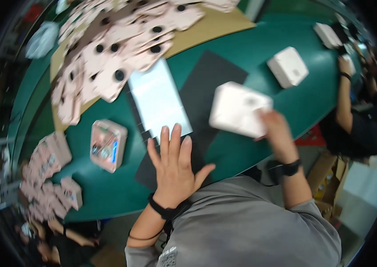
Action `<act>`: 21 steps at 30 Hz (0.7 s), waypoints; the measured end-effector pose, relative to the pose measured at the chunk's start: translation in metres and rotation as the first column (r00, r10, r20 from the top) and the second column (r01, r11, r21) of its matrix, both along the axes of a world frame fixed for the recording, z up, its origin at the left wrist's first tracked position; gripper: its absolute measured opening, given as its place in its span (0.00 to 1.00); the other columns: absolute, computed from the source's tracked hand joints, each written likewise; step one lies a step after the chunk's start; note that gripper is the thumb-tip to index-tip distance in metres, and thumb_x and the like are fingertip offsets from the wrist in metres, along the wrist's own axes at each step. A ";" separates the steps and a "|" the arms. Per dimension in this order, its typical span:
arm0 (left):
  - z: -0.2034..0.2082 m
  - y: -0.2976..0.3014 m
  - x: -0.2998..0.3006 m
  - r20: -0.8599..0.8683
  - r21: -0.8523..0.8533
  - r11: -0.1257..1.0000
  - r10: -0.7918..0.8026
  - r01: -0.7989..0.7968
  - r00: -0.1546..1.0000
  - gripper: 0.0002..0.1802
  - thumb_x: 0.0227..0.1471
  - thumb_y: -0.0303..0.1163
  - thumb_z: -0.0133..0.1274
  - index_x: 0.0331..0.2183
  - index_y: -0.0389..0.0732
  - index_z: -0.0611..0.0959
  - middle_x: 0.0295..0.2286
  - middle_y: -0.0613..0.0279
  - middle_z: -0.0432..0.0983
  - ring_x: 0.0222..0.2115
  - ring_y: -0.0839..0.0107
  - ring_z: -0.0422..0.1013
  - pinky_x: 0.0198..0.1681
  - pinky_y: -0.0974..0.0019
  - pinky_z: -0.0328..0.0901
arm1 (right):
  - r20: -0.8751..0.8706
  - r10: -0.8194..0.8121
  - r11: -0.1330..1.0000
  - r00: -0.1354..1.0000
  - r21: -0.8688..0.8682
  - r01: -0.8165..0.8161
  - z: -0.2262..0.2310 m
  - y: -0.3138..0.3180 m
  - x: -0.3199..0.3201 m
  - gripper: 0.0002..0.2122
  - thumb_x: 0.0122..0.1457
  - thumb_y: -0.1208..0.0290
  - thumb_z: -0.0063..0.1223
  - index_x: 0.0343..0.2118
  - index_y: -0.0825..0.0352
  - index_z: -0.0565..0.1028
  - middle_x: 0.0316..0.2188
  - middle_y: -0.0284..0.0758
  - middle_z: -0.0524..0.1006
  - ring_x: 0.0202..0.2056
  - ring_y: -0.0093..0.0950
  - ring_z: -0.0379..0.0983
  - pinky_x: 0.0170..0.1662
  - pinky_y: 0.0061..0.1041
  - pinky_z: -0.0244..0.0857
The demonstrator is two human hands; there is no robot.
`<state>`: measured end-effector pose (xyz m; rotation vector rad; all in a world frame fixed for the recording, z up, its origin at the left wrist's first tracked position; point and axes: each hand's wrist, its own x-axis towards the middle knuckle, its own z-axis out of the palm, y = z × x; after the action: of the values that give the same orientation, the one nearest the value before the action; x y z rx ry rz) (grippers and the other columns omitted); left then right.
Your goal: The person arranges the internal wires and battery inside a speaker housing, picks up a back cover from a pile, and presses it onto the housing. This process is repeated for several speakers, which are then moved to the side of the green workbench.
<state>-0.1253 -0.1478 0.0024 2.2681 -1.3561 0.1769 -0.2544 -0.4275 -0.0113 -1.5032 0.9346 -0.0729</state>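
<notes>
My left hand [170, 164] lies with fingers spread, its fingertips at the near end of a pale blue-white sheet [157, 98]. Under that sheet is a black mat [210, 75]. Over the right part of the mat, a pale pink plastic case [233, 109] is held by its right edge in my right hand [277, 129]. Motion blurs this hand and the case somewhat; the thumb is mostly hidden. Left of the sheet sits an open pink case [108, 147] showing wires, a round metal part and a blue strip inside.
Flat pink panels with black discs [119, 74] are heaped on cardboard [215, 31] at the back left. Several pink cases [50, 155] crowd the left edge. Another closed case [288, 66] stands at the right. Co-workers sit at both ends of the green table [184, 66].
</notes>
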 end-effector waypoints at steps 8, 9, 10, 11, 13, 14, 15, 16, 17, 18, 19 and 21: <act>0.008 0.098 0.051 0.159 -0.124 0.849 0.528 -0.514 0.834 0.69 0.40 0.43 0.78 0.70 0.34 0.51 0.67 0.37 0.52 0.67 0.36 0.53 0.71 0.43 0.46 | 0.015 -0.360 0.932 0.933 -0.026 0.361 -0.019 -0.141 -0.038 0.33 0.67 0.39 0.52 0.45 0.75 0.79 0.30 0.38 0.83 0.22 0.23 0.79 0.24 0.19 0.76; 0.009 0.109 0.060 0.159 -0.124 0.845 0.534 -0.519 0.831 0.69 0.40 0.43 0.78 0.70 0.34 0.51 0.67 0.37 0.52 0.67 0.36 0.53 0.71 0.43 0.46 | 0.026 -0.371 0.928 0.928 -0.027 0.371 -0.025 -0.163 -0.036 0.33 0.67 0.39 0.53 0.46 0.75 0.79 0.31 0.38 0.83 0.24 0.24 0.81 0.26 0.19 0.77; 0.009 0.119 0.067 0.162 -0.055 0.824 0.564 -0.564 0.810 0.69 0.39 0.42 0.78 0.70 0.33 0.51 0.67 0.36 0.53 0.67 0.36 0.53 0.70 0.42 0.47 | 0.032 -0.387 0.921 0.922 -0.033 0.388 -0.030 -0.184 -0.038 0.33 0.66 0.39 0.55 0.46 0.75 0.78 0.33 0.39 0.84 0.27 0.24 0.82 0.27 0.19 0.78; 0.008 0.127 0.074 0.166 0.015 0.799 0.590 -0.601 0.790 0.70 0.38 0.41 0.79 0.70 0.32 0.51 0.66 0.35 0.53 0.66 0.36 0.54 0.70 0.42 0.48 | 0.028 -0.390 0.920 0.920 -0.039 0.391 -0.033 -0.206 -0.038 0.33 0.66 0.39 0.55 0.46 0.75 0.78 0.33 0.39 0.84 0.27 0.24 0.82 0.27 0.19 0.78; 0.002 0.139 0.088 0.164 0.083 0.767 0.619 -0.636 0.768 0.71 0.36 0.41 0.79 0.69 0.31 0.51 0.66 0.34 0.54 0.66 0.36 0.55 0.69 0.41 0.49 | 0.155 -0.532 0.846 0.832 0.146 0.513 -0.034 -0.237 -0.027 0.32 0.67 0.42 0.56 0.49 0.75 0.76 0.38 0.42 0.84 0.33 0.25 0.84 0.32 0.20 0.80; -0.004 0.143 0.099 0.055 0.052 0.781 0.620 -0.622 0.783 0.71 0.36 0.39 0.79 0.69 0.32 0.50 0.66 0.34 0.55 0.65 0.37 0.56 0.69 0.43 0.51 | 0.155 -0.531 0.847 0.833 0.136 0.514 -0.033 -0.241 -0.023 0.32 0.67 0.42 0.56 0.49 0.75 0.76 0.38 0.42 0.84 0.33 0.25 0.84 0.32 0.20 0.80; -0.011 0.148 0.104 -0.053 0.028 0.788 0.616 -0.615 0.786 0.71 0.35 0.38 0.80 0.69 0.32 0.50 0.65 0.35 0.56 0.65 0.39 0.57 0.68 0.46 0.53 | 0.169 -0.519 0.850 0.838 0.200 0.487 -0.028 -0.232 -0.012 0.30 0.67 0.43 0.57 0.50 0.74 0.76 0.40 0.42 0.84 0.35 0.25 0.84 0.34 0.20 0.80; -0.016 0.149 0.105 -0.158 0.001 0.792 0.602 -0.610 0.782 0.72 0.35 0.37 0.80 0.70 0.32 0.49 0.64 0.35 0.57 0.64 0.41 0.59 0.68 0.48 0.55 | 0.184 -0.509 0.850 0.841 0.264 0.457 -0.022 -0.217 0.000 0.29 0.67 0.45 0.57 0.51 0.73 0.75 0.42 0.42 0.84 0.37 0.26 0.84 0.36 0.21 0.80; -0.019 0.148 0.101 -0.163 0.006 0.789 0.607 -0.615 0.777 0.72 0.35 0.37 0.80 0.70 0.32 0.49 0.64 0.35 0.57 0.64 0.41 0.59 0.68 0.48 0.55 | 0.199 -0.499 0.845 0.843 0.327 0.423 -0.017 -0.201 0.011 0.28 0.68 0.46 0.58 0.51 0.72 0.75 0.43 0.42 0.84 0.39 0.26 0.84 0.38 0.21 0.81; -0.023 0.144 0.106 -0.245 -0.030 0.789 0.589 -0.613 0.770 0.71 0.35 0.36 0.80 0.69 0.32 0.49 0.64 0.36 0.58 0.64 0.43 0.60 0.67 0.50 0.57 | 0.205 -0.494 0.848 0.845 0.325 0.418 -0.013 -0.180 0.025 0.28 0.68 0.46 0.58 0.51 0.72 0.75 0.43 0.42 0.84 0.39 0.26 0.84 0.38 0.21 0.81; -0.026 0.143 0.107 -0.323 -0.062 0.785 0.568 -0.616 0.757 0.71 0.35 0.35 0.80 0.69 0.32 0.49 0.63 0.37 0.59 0.63 0.45 0.61 0.66 0.51 0.59 | 0.183 -0.295 0.951 0.938 0.154 0.269 -0.008 -0.148 0.033 0.26 0.69 0.49 0.57 0.52 0.71 0.75 0.43 0.41 0.84 0.40 0.26 0.84 0.39 0.22 0.80; -0.023 0.147 0.104 -0.394 -0.078 0.781 0.546 -0.619 0.739 0.71 0.35 0.34 0.80 0.69 0.32 0.49 0.62 0.38 0.61 0.63 0.47 0.63 0.65 0.53 0.60 | 0.152 0.005 0.998 0.988 -0.065 0.005 -0.003 -0.080 0.043 0.20 0.69 0.55 0.58 0.51 0.69 0.77 0.43 0.39 0.84 0.40 0.26 0.83 0.42 0.24 0.79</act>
<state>-0.0216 -0.0003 -0.0210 2.3309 -0.3810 0.1016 -0.2115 -0.5071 -0.0145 -1.5349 0.8161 -0.2163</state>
